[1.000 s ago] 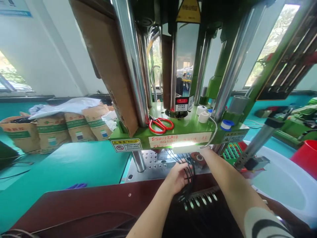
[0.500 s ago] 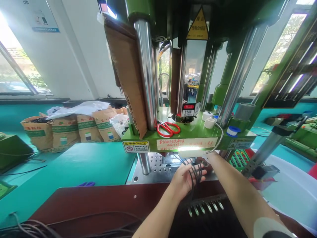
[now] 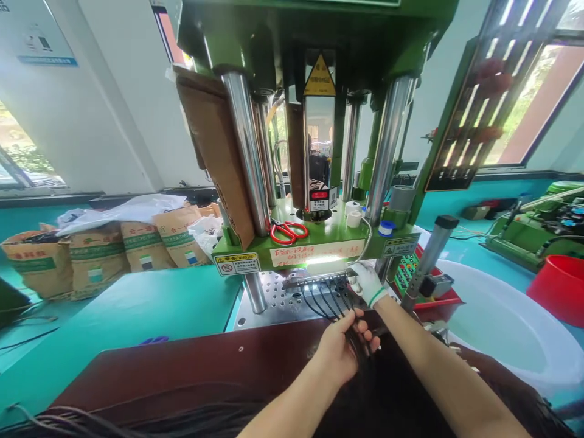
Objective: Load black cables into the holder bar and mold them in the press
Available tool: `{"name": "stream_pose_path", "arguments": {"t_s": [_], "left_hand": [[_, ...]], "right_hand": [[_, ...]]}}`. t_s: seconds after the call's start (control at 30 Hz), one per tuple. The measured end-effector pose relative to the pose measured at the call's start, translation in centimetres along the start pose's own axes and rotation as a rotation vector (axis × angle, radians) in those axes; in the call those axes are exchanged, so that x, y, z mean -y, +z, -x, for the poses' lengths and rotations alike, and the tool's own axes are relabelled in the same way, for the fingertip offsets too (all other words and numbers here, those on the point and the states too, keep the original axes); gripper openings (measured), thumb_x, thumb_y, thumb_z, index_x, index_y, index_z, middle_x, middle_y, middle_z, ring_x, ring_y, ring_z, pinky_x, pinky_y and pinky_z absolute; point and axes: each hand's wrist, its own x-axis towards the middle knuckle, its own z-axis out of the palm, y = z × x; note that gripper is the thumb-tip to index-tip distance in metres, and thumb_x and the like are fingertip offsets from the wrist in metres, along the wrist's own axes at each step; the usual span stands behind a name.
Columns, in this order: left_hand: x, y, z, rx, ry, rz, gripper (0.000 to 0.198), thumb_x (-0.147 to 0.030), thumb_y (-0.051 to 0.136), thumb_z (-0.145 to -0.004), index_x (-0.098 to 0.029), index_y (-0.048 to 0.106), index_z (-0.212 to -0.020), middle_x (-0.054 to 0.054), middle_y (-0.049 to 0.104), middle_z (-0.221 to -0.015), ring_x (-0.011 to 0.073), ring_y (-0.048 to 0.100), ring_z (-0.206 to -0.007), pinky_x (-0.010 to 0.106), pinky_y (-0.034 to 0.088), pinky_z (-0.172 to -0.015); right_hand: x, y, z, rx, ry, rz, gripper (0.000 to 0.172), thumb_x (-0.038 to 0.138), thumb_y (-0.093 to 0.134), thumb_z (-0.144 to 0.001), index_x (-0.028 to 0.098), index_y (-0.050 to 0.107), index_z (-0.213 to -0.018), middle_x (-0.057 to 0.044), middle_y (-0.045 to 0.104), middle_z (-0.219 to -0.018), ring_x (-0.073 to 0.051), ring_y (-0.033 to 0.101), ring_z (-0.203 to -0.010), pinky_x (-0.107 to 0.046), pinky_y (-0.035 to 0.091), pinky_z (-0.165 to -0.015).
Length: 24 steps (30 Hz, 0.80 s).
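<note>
My left hand (image 3: 343, 350) is bare and closed around a bundle of black cables (image 3: 325, 301). The cables run forward to a metal bar of connectors (image 3: 314, 281) under the green press machine (image 3: 319, 243). My right hand (image 3: 366, 283) wears a white glove with a green cuff. It is closed on the right end of that bar, just below the lit strip of the press. The cables fan out between the two hands over the perforated metal plate (image 3: 274, 301).
Red scissors (image 3: 288, 231) and tape rolls (image 3: 352, 214) lie on the press platen. Brown sacks (image 3: 98, 255) stand at the left by the wall. A white tub (image 3: 502, 328) and a red bucket (image 3: 559, 289) are at the right. A dark brown board (image 3: 182, 377) lies in front of me.
The view pulled back and up. My gloved right hand came out from under the platen with the connector bar. My left hand drew back toward me along the cables.
</note>
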Motion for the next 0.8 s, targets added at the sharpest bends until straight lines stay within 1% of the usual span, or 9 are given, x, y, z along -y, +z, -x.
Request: {"name": "stream_pose_path", "arguments": {"t_s": [0.07, 0.13, 0.23, 0.37, 0.47, 0.53, 0.6, 0.7, 0.8], "left_hand": [[0.6, 0.6, 1.1, 0.000, 0.002, 0.088, 0.012, -0.023, 0.045, -0.085, -0.013, 0.041, -0.088, -0.002, 0.033, -0.056, 0.0066, 0.036, -0.046, 0.021, 0.039, -0.052], [1.3, 1.0, 2.2, 0.004, -0.030, 0.168, 0.012, -0.023, 0.044, -0.086, -0.013, 0.039, -0.085, -0.003, 0.026, -0.054, 0.0040, 0.026, -0.042, 0.014, 0.024, -0.042], [3.2, 0.8, 4.2, 0.010, -0.092, 0.176, 0.012, -0.023, 0.039, -0.088, -0.012, 0.037, -0.083, -0.004, 0.019, -0.055, 0.0027, 0.019, -0.040, 0.012, 0.010, -0.040], [6.5, -1.2, 6.7, 0.102, -0.093, -0.025, 0.019, -0.024, 0.051, -0.081, -0.012, 0.036, -0.082, -0.003, 0.019, -0.057, 0.0030, 0.021, -0.041, 0.014, 0.011, -0.040], [7.0, -2.5, 8.8, 0.178, -0.047, -0.092, 0.029, -0.029, 0.060, -0.075, -0.012, 0.038, -0.082, -0.003, 0.021, -0.056, 0.0033, 0.023, -0.041, 0.014, 0.013, -0.039], [5.3, -2.7, 10.7, 0.225, 0.019, -0.056, 0.030, -0.031, 0.062, -0.074, -0.013, 0.040, -0.080, -0.004, 0.020, -0.055, 0.0034, 0.024, -0.040, 0.015, 0.014, -0.038], [1.7, -2.5, 13.1, 0.272, 0.167, 0.010, 0.024, -0.029, 0.060, -0.076, -0.012, 0.042, -0.079, -0.003, 0.020, -0.055, 0.0032, 0.026, -0.041, 0.015, 0.018, -0.037], [-6.2, -1.8, 17.1, 0.267, 0.639, 0.041, 0.008, -0.012, 0.044, -0.083, -0.011, 0.040, -0.076, -0.002, 0.025, -0.055, 0.0034, 0.030, -0.043, 0.013, 0.020, -0.037], [-14.8, -2.1, 19.2, 0.150, 1.071, 0.024, 0.016, -0.012, 0.027, -0.089, -0.011, 0.035, -0.076, -0.003, 0.025, -0.053, 0.0043, 0.028, -0.042, 0.014, 0.024, -0.038]], "right_hand": [[0.0, -0.2, 0.7, -0.039, 0.021, -0.046, 0.021, 0.033, 0.038, -0.083, 0.014, 0.045, -0.090, 0.003, 0.041, -0.048, -0.008, 0.033, -0.031, -0.017, 0.018, -0.029], [0.0, -0.5, 1.2, -0.073, 0.038, -0.076, 0.021, 0.033, 0.041, -0.080, 0.015, 0.046, -0.089, 0.002, 0.042, -0.047, -0.009, 0.034, -0.030, -0.018, 0.018, -0.028], [0.0, -0.8, 2.0, -0.112, 0.028, -0.130, 0.020, 0.030, 0.043, -0.078, 0.013, 0.045, -0.087, 0.002, 0.041, -0.047, -0.007, 0.034, -0.032, -0.016, 0.019, -0.030], [0.1, -1.1, 3.1, -0.122, 0.045, -0.187, 0.021, 0.030, 0.042, -0.080, 0.014, 0.042, -0.092, 0.003, 0.039, -0.048, -0.006, 0.032, -0.033, -0.015, 0.018, -0.032], [-0.2, -1.6, 3.5, -0.134, 0.066, -0.172, 0.019, 0.031, 0.041, -0.081, 0.016, 0.040, -0.094, 0.002, 0.042, -0.050, -0.007, 0.032, -0.033, -0.016, 0.017, -0.032], [-0.7, -2.4, 3.5, -0.136, 0.057, -0.132, 0.019, 0.031, 0.041, -0.080, 0.016, 0.041, -0.092, 0.001, 0.043, -0.050, -0.006, 0.031, -0.032, -0.016, 0.016, -0.032], [-1.4, -3.5, 3.5, -0.122, 0.037, -0.078, 0.020, 0.031, 0.042, -0.077, 0.015, 0.041, -0.089, 0.001, 0.043, -0.048, -0.006, 0.029, -0.032, -0.017, 0.015, -0.032], [-2.2, -5.6, 3.6, -0.082, 0.046, 0.035, 0.023, 0.034, 0.042, -0.075, 0.015, 0.040, -0.087, 0.002, 0.040, -0.046, -0.006, 0.028, -0.031, -0.017, 0.015, -0.032], [-2.3, -7.3, 4.2, 0.014, 0.083, 0.185, 0.030, 0.039, 0.037, -0.077, 0.015, 0.039, -0.093, 0.002, 0.041, -0.051, -0.007, 0.031, -0.033, -0.017, 0.019, -0.032]]}}
